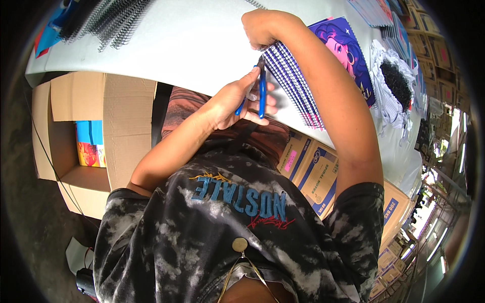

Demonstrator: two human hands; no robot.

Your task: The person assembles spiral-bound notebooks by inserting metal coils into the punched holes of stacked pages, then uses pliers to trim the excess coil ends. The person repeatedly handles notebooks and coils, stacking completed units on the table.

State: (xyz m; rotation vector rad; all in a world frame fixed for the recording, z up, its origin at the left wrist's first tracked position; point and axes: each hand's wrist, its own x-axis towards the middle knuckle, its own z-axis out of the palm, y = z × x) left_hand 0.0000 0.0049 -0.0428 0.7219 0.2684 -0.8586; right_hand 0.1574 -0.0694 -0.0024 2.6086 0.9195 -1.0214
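Observation:
My left hand holds a pair of blue-handled pliers, its fingers loosely around the parted handles. The dark jaws point up at the near end of a stack of spiral notebooks, whose coiled spines lie side by side. Across the stack reaches my right arm, and my right hand is curled at the far end of the spines. Its fingertips are turned under, so what they grip is hidden; a bit of dark coil shows just below them. A purple notebook cover with a drawn figure lies under my right forearm.
Loose black wire coils lie on the white table at the far left. An open cardboard box with colourful books stands at left. Closed cartons sit below the table. A white bag of black coil scraps lies at right.

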